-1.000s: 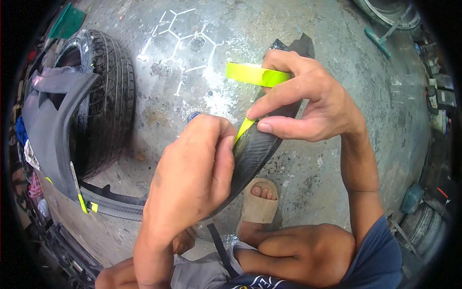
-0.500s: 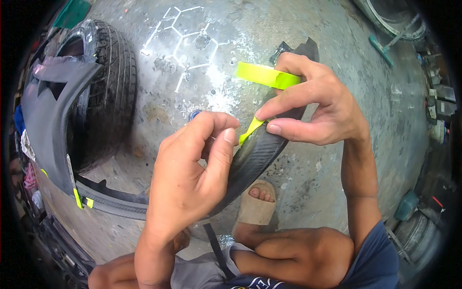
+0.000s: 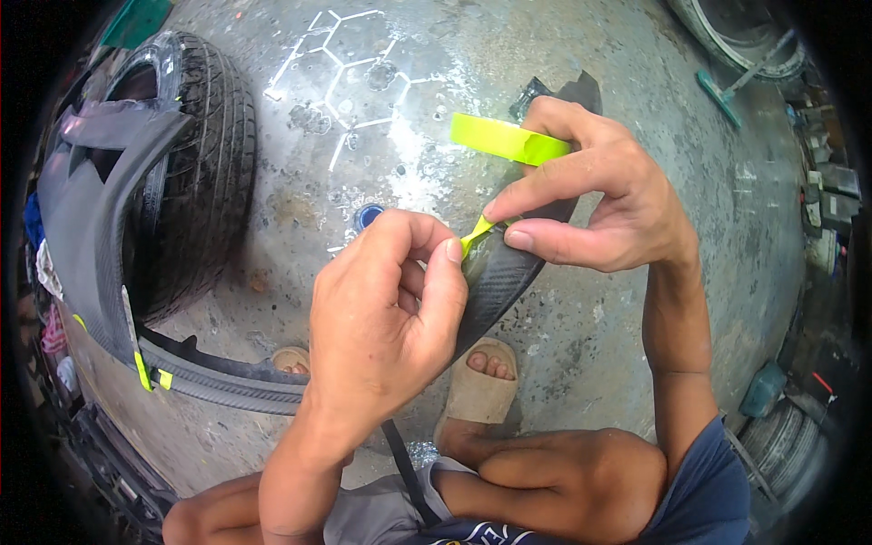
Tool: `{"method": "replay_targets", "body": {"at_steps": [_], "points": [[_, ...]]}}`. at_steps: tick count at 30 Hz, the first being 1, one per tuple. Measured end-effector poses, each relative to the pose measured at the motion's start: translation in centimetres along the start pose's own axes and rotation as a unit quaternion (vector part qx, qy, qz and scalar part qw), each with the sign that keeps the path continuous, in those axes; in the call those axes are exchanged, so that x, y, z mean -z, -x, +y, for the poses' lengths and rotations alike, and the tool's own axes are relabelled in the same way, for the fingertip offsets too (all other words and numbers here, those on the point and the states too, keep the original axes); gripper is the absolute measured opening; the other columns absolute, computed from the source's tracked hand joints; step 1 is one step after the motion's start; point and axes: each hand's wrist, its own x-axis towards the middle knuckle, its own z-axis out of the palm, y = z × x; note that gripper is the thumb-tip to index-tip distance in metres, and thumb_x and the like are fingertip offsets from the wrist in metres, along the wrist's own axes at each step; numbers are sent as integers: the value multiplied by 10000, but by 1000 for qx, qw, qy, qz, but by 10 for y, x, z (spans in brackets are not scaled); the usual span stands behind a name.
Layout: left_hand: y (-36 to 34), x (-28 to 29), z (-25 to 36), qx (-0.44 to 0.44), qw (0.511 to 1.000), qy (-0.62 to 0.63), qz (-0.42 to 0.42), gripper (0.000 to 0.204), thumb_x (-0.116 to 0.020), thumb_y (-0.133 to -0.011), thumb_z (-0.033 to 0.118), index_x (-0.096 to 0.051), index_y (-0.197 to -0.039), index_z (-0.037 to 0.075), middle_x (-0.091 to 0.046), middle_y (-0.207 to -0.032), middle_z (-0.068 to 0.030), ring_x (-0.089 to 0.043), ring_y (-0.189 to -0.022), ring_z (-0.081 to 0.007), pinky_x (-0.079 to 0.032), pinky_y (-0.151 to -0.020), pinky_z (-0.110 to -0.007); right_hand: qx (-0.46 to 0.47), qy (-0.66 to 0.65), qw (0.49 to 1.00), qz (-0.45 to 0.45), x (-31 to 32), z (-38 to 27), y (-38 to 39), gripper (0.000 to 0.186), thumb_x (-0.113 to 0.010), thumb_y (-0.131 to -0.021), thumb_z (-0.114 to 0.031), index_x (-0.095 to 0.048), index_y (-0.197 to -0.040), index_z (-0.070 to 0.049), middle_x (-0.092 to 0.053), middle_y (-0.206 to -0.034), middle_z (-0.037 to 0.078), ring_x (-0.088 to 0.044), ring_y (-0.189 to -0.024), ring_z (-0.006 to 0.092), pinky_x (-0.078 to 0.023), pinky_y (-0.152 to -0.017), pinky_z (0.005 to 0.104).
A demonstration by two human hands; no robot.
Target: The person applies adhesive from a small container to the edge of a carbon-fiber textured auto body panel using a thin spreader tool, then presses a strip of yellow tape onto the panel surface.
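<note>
A long curved black trim piece with a carbon-weave look [image 3: 501, 292] sweeps in front of me. Its left end carries a dark, wide panel [image 3: 77, 213] leaning against a tyre [image 3: 204, 173]. With thumb and index finger closed, my left hand [image 3: 377, 327] pinches a short twisted strip of fluorescent yellow tape [image 3: 474, 236] over the trim. The strip's other end is under the index fingertip of my right hand [image 3: 604, 186], whose thumb rests at the trim's edge. A roll of the same tape [image 3: 495, 136] hangs on my right hand's far fingers. Part of the trim is hidden behind my left hand.
Yellow tape pieces [image 3: 143, 371] stick to the trim at the left. A blue round cap [image 3: 369, 216] lies on the stained concrete floor [image 3: 300, 227]. A green-headed tool [image 3: 719, 98] and a wheel rim [image 3: 749, 41] stand far right. My sandalled foot [image 3: 486, 381] is below the trim.
My left hand has shifted right, closer to my right hand, and the visible strip between them is shorter. The blue cap shows more fully. My right hand has barely moved.
</note>
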Motion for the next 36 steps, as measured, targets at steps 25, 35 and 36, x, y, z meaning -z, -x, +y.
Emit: {"method": "replay_targets", "body": {"at_steps": [25, 35, 36], "points": [[-7, 5, -13, 102, 962, 236, -88, 506, -453, -1067, 416, -689, -1172, -19, -684, -968, -62, -544, -776, -86, -444, -696, -236, -10, 10, 999, -36, 5, 7, -3, 276, -829, -727, -185, -788, -981, -84, -562, -867, 58, -564, -776, 185, -432, -662, 301], [-11, 4, -14, -14, 981, 180, -70, 502, -416, -1085, 356, -709, -1088, -52, -682, -939, -100, -584, -846, -151, -453, -756, -298, -16, -15, 999, -47, 6, 9, -2, 243, -814, -737, -196, -775, -954, -93, -526, -841, 52, -529, -778, 185, -401, -668, 318], [-12, 4, -14, -15, 981, 179, -75, 511, -414, -1085, 367, -712, -1084, -48, -688, -948, -100, -588, -851, -148, -454, -756, -298, -13, -19, 999, -43, 5, 10, -2, 237, -807, -743, -204, -774, -953, -99, -514, -824, 47, -519, -768, 181, -394, -664, 320]]}}
